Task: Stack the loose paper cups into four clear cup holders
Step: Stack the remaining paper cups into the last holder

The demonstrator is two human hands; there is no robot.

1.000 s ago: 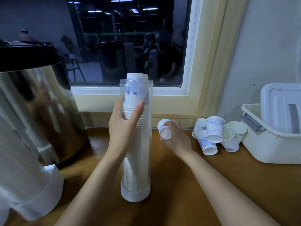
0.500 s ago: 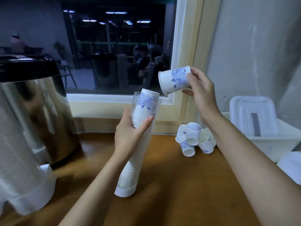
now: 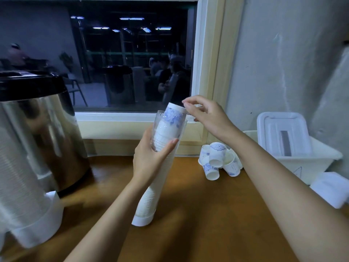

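Stacking: our left hand (image 3: 149,161) is gripping the tilted clear cup holder (image 3: 156,190), its top cup (image 3: 174,115) poking out. Our right hand (image 3: 207,116), fingers loose and empty, is hovering just beside that cup. We are judging the next move: fetching from the loose cups (image 3: 217,157) on the counter (image 3: 207,214).

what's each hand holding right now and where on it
Left hand grips the clear cup holder around its upper part. Right hand is by the base of the top cup; a grip cannot be told.
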